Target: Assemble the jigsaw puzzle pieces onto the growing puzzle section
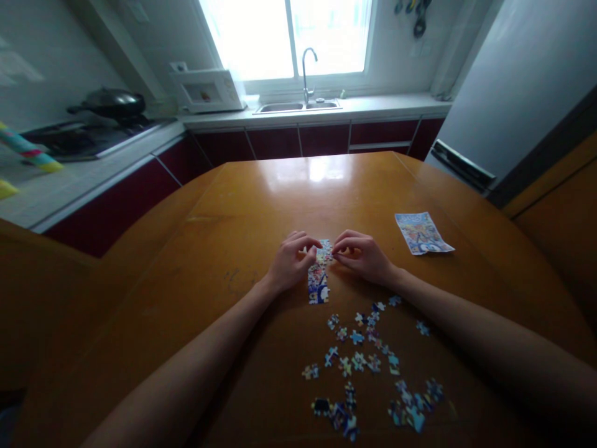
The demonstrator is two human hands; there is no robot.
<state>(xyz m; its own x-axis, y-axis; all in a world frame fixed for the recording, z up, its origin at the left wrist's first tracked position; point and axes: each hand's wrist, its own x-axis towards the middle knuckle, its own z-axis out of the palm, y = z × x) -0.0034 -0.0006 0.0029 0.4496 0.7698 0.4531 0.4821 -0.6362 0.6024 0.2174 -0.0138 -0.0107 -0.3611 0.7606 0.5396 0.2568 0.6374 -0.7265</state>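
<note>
A narrow strip of joined jigsaw puzzle lies on the wooden table, running away from me. My left hand rests at its upper left, thumb and index finger bent onto the strip and gripping its edge. On the other side, my right hand pinches at the strip's right edge, thumb and index finger together on a small puzzle piece that they mostly cover. Loose puzzle pieces are scattered nearer to me, below the right forearm. Several of them lie in a clump at the lower right.
A creased picture sheet lies on the table to the right of my hands. Beyond the table are a counter with a sink, a microwave and a stove with a black pan. A refrigerator stands at the right.
</note>
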